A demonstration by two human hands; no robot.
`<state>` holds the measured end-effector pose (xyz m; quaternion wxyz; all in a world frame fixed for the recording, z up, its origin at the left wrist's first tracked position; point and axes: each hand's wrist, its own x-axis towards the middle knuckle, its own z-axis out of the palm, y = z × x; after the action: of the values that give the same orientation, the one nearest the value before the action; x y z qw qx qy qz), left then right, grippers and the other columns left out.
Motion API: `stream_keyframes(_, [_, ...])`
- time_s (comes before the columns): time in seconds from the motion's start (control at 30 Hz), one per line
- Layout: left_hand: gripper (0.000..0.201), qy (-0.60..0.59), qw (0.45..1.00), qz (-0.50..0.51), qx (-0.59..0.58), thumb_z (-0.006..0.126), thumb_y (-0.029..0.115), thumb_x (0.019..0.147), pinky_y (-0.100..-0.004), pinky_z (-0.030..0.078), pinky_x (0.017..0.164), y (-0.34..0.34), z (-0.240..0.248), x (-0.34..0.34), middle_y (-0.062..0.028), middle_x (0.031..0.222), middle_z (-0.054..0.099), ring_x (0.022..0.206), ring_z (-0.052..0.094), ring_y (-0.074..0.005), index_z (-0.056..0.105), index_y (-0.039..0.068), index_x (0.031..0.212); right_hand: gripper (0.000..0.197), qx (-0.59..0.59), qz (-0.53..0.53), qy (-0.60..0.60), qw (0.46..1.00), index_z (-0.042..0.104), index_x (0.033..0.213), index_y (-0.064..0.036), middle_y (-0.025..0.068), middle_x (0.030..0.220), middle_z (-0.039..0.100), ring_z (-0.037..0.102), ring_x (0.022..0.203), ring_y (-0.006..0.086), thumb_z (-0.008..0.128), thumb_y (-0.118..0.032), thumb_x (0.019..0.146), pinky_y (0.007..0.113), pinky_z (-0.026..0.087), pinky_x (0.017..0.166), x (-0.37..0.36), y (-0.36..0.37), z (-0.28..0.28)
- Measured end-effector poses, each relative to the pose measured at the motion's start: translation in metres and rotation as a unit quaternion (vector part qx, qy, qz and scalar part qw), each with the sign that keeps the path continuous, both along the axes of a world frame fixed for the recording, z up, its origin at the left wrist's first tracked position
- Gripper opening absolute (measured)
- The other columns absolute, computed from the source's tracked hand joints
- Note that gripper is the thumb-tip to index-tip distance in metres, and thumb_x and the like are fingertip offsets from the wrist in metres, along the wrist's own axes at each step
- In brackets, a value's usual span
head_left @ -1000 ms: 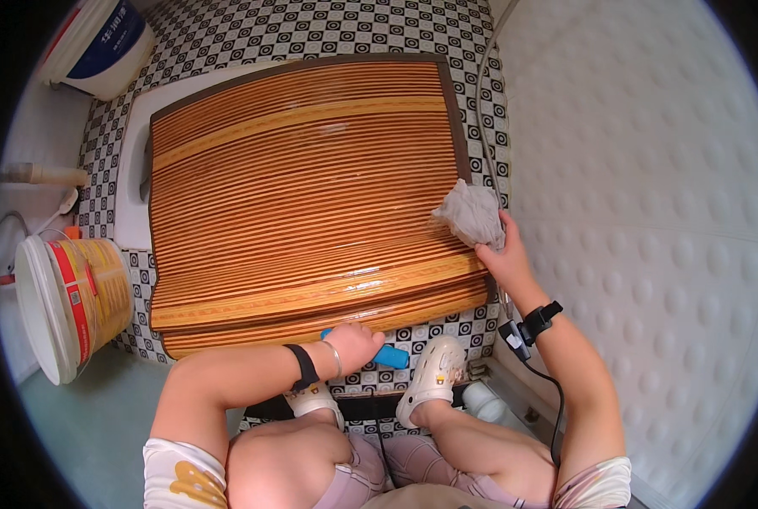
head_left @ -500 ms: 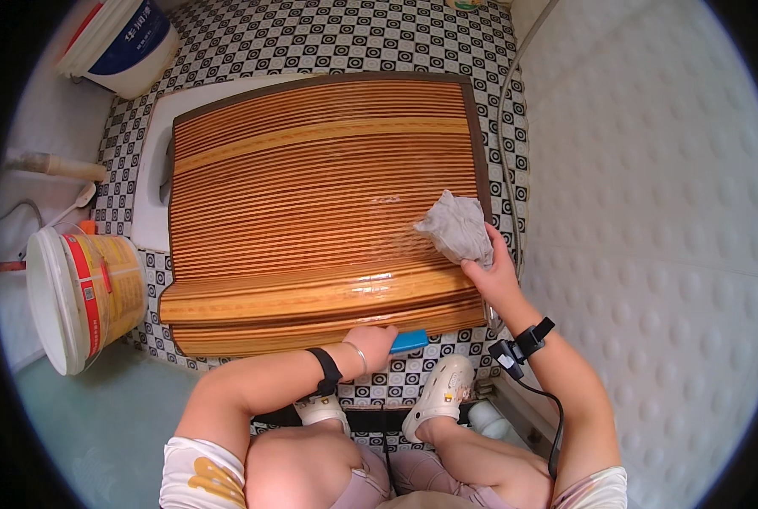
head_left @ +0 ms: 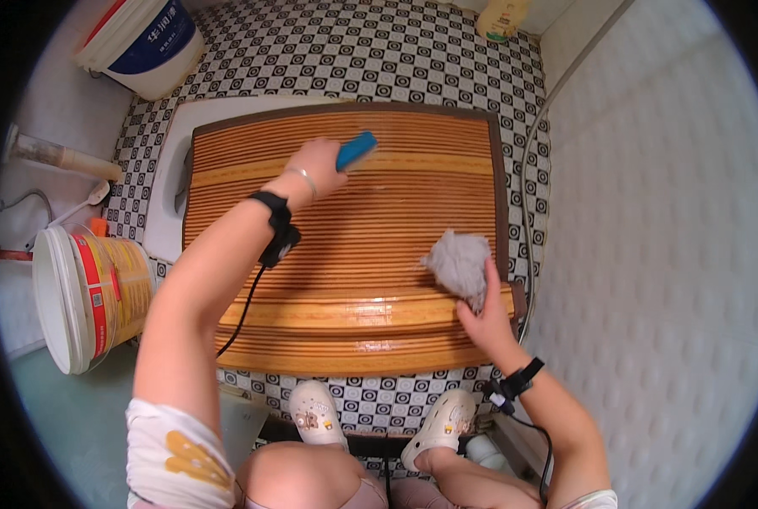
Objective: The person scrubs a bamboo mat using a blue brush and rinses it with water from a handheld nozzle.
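Observation:
A brown-striped bamboo mat [head_left: 336, 237] with a dark border lies spread out, wet and shiny along its near fold. My left hand [head_left: 318, 163] reaches over its far half, fingers wrapped round a blue scrubbing brush [head_left: 358, 151] with a pale underside. The brush is low over the mat; whether it touches cannot be made out. At the mat's right side, my right hand [head_left: 483, 310] grips a crumpled grey cloth [head_left: 460, 265] that rests on or just above the strips. Beneath the mat, a white slab [head_left: 162, 204] with a rounded opening shows at the left.
Patterned tiles [head_left: 345, 59] surround the mat. A white-and-blue bucket [head_left: 154, 51] stands far left; a yellow-and-white bucket [head_left: 112, 293] is tilted at the left. A hose [head_left: 527, 191] runs along the white right wall [head_left: 651, 246]. A yellow bottle [head_left: 502, 19] stands at the back.
My left hand has carried the blue brush from the mat's near edge to its far half. The cloth stays in my right hand at the right side. The view has shifted slightly.

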<state>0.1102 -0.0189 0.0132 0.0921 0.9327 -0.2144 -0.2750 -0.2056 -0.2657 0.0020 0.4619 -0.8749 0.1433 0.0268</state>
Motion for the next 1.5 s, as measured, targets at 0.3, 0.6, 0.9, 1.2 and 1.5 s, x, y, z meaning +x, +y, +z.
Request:
stream_keyframes(0.3, [0.055,-0.015,0.987,0.096,0.130,0.065,0.032,0.088,-0.0608,0.018,0.118,-0.002,-0.050,0.090,-0.0140,0.163,0.014,0.151,0.002,-0.0380,0.052,0.011,0.138,0.076,0.093,-0.043,0.008,0.995,0.030,0.149,0.0015,0.0306,0.134,0.052,0.053,0.124,0.0411,0.065,-0.007,0.082,0.041,0.044,0.103,-0.011,0.007,-0.001])
stream_keyframes(0.6, [0.056,-0.046,0.986,0.047,0.150,0.066,0.035,0.083,-0.0567,0.015,0.120,-0.002,-0.065,0.096,-0.0140,0.149,0.032,0.143,0.021,-0.0398,0.058,0.022,0.137,0.081,-0.082,0.070,0.064,0.992,0.033,0.147,0.0011,0.0256,0.129,0.056,0.055,0.117,0.0408,0.073,-0.018,0.079,0.045,0.042,0.100,-0.023,0.016,0.014])
stream_keyframes(0.9, [0.046,-0.067,0.994,0.004,0.082,0.069,0.026,0.076,-0.0444,0.049,0.091,0.009,-0.060,0.108,-0.0162,0.112,0.052,0.103,0.054,-0.0358,0.066,0.010,0.119,0.090,-0.113,0.118,0.022,0.986,0.034,0.146,0.0004,0.0214,0.118,0.058,0.056,0.108,0.0370,0.080,-0.028,0.074,0.045,0.043,0.094,-0.022,0.033,0.014])
stream_keyframes(1.2, [0.032,-0.235,0.961,-0.134,-0.066,0.077,0.015,0.071,-0.0442,0.049,0.081,0.053,-0.026,0.028,-0.0141,0.099,0.055,0.091,0.056,-0.0345,0.062,0.010,0.099,0.095,-0.182,0.240,0.013,0.954,0.036,0.146,-0.0050,0.0217,0.106,0.051,0.053,0.092,0.0391,0.085,-0.034,0.069,0.047,0.044,0.080,-0.049,0.062,0.008])
stream_keyframes(1.5, [0.033,-0.283,0.927,-0.196,-0.149,0.075,0.005,0.062,-0.0433,0.049,0.071,0.083,0.065,-0.071,-0.0103,0.084,0.055,0.081,0.056,-0.0332,0.056,0.008,0.089,0.052,-0.077,0.383,0.019,0.920,0.047,0.139,-0.0362,0.0186,0.102,0.055,0.057,0.087,0.0357,0.060,-0.023,0.091,0.046,0.047,0.071,-0.057,0.066,0.003])
